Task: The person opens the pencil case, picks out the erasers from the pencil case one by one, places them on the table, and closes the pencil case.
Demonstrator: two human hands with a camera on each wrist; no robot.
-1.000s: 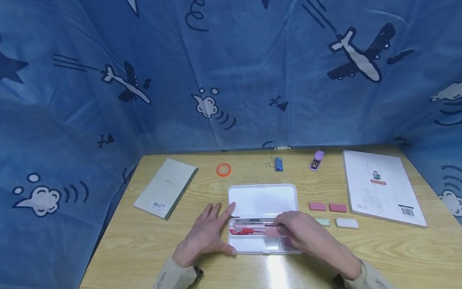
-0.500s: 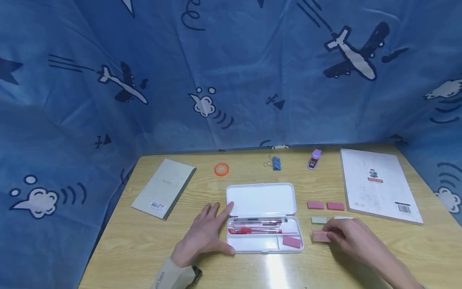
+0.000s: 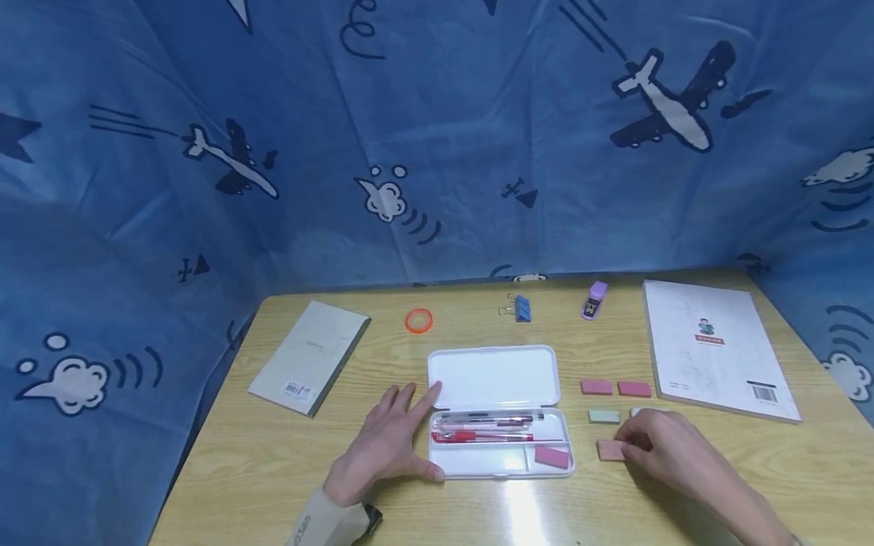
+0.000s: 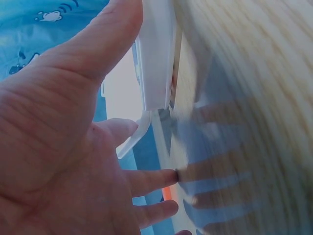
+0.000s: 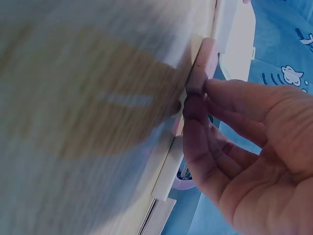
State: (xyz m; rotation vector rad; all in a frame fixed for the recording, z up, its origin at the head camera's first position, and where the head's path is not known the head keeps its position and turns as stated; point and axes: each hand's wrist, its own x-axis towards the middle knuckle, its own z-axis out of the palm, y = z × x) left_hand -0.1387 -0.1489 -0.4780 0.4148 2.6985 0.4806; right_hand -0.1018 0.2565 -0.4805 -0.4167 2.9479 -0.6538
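Note:
A white pencil case (image 3: pixel 493 379) lies open on the table, its lid folded back. Several pens (image 3: pixel 481 437) fill its long compartment, and a dark pink eraser (image 3: pixel 551 456) sits in the small one at the lower right. My left hand (image 3: pixel 385 447) rests at the case's left side with fingers spread, the thumb and index finger touching its edge. To the right of the case, my right hand (image 3: pixel 665 447) pinches a light pink eraser (image 3: pixel 610 450) between thumb and fingers, at the tabletop. The same light pink eraser (image 5: pixel 204 61) shows in the right wrist view.
Beyond the right hand lie a green eraser (image 3: pixel 604 416), a partly hidden white eraser (image 3: pixel 642 411) and two pink erasers (image 3: pixel 634 389). A white book (image 3: pixel 720 349), purple correction-tape-like item (image 3: pixel 595 300), blue binder clip (image 3: pixel 522 309), orange ring (image 3: pixel 419 321) and grey notebook (image 3: pixel 311 356) stand farther out.
My right hand has carried the light pink eraser out of the case to the table on the right, then shifted slightly farther right. The left hand has stayed at the case.

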